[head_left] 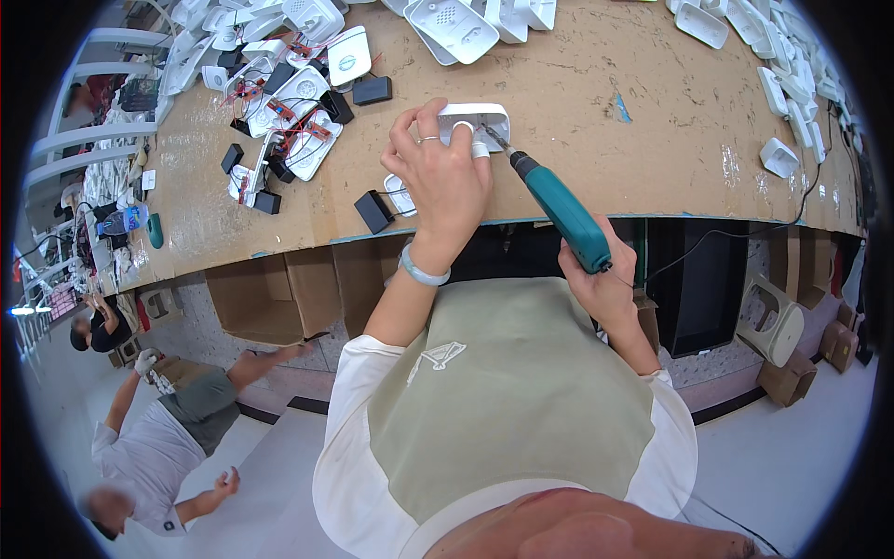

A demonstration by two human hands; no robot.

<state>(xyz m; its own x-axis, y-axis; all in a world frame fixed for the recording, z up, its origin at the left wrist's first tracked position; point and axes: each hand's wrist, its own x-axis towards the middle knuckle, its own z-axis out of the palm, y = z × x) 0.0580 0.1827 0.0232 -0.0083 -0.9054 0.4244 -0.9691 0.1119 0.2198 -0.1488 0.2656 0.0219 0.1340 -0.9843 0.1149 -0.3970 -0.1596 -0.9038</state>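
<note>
My left hand (441,182) grips a white plastic casing (497,114) on the table and holds it tilted, its hollow side toward me. White covers sit on two of its fingertips. My right hand (607,284) is wrapped round the rear of a green electric screwdriver (564,211). The tool's metal bit slants down into the casing, beside my left fingertips; the screw itself is too small to make out. Just left of my left wrist lie a small black box (374,212) and a white part (400,196), partly hidden by that hand.
Wired white casings (305,147) with black boxes and red wires are heaped at the left. More white shells (454,30) lie at the far edge and others (780,158) at the right. A cable (717,238) trails rightward from the screwdriver. Another person (163,438) is at lower left.
</note>
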